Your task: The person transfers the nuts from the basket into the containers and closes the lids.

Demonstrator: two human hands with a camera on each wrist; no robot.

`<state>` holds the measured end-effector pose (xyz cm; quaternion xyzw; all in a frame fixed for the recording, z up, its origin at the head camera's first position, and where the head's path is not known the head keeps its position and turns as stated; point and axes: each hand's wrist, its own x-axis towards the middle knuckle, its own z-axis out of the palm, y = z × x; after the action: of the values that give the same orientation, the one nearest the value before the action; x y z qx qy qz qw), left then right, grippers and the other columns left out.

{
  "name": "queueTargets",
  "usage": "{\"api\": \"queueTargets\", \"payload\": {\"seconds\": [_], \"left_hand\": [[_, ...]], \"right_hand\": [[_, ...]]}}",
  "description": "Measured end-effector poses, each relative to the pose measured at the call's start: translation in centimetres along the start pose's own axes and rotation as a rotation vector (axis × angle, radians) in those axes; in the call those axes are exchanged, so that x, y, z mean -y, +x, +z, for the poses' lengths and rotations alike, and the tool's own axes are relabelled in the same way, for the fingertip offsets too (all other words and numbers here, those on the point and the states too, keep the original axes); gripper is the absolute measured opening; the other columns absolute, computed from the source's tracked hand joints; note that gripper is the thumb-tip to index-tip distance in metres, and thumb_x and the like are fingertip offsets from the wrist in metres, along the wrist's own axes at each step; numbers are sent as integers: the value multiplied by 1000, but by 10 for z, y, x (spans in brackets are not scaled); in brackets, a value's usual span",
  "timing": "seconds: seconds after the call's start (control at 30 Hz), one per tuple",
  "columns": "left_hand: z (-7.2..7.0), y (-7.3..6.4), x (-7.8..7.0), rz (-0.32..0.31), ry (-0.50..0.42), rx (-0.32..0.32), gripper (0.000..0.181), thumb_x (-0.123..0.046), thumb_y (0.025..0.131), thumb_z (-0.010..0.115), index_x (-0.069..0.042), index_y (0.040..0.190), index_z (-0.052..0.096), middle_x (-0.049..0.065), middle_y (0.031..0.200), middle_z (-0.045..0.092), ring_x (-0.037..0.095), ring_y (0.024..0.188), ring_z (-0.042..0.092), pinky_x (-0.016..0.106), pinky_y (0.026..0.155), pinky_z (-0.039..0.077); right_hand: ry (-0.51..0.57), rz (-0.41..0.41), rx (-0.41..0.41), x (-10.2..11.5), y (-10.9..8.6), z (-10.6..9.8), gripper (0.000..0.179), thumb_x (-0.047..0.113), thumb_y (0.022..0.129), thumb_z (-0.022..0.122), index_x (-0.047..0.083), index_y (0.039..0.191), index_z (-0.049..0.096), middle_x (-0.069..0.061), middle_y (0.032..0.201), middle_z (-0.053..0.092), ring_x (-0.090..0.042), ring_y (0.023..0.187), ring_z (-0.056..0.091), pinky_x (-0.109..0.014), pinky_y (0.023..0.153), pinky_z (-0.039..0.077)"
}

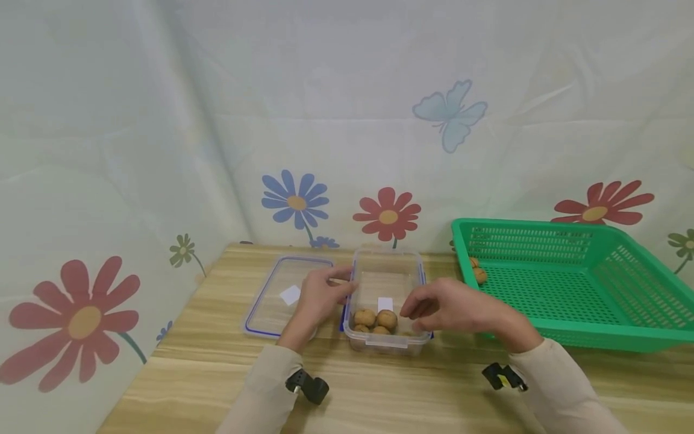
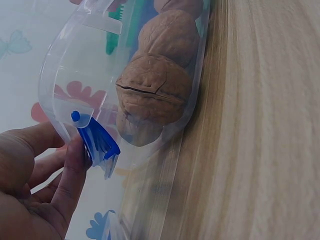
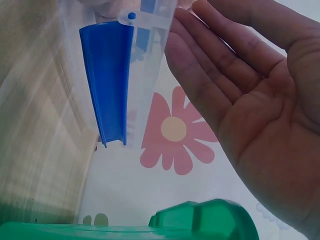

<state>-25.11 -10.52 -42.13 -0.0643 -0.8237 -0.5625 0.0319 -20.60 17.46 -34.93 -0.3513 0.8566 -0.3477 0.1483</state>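
Observation:
A clear plastic food box point(image 1: 386, 341) with blue side latches stands on the table, several walnuts point(image 1: 364, 317) gathered at its near end. My left hand point(image 1: 320, 294) holds the box's left wall, thumb and fingers at the rim. Up close in the left wrist view, those fingertips are beside a blue latch point(image 2: 97, 142), and one walnut point(image 2: 152, 90) shows a dark crack. Over the right rim reaches my right hand point(image 1: 452, 304), fingers bent down loosely into the box. The right wrist view shows its palm beside the box wall, fingertips partly hidden.
Left of the box lies its clear lid point(image 1: 271, 304) with a blue seal and a white label. A large green basket point(image 1: 542, 232) stands at the right, with walnuts point(image 1: 479, 275) in its left corner. A flower-print curtain point(image 1: 347, 144) hangs behind the table point(image 1: 374, 392).

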Motion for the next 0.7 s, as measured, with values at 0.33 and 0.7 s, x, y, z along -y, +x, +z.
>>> {"api": "queueTargets", "payload": {"seconds": [0.33,0.7], "left_hand": [[1,-2,0,7,-23,10,39,-12,96,78,-3,134,73,14,117,76,24,77,77,47,77,64],[0,-1,-1,16,-6,6,39,-12,97,78,-2,134,73,14,116,76,23,77,77,44,75,65]], "right_hand": [[5,63,-90,5,-10,-14,19,16,97,81,12,115,79,3,108,76,-14,96,73,-27,82,61],[-129,72,-178,24,-25,-54,26,21,96,81,13,121,78,4,114,76,-13,99,73,-30,85,61]]}}
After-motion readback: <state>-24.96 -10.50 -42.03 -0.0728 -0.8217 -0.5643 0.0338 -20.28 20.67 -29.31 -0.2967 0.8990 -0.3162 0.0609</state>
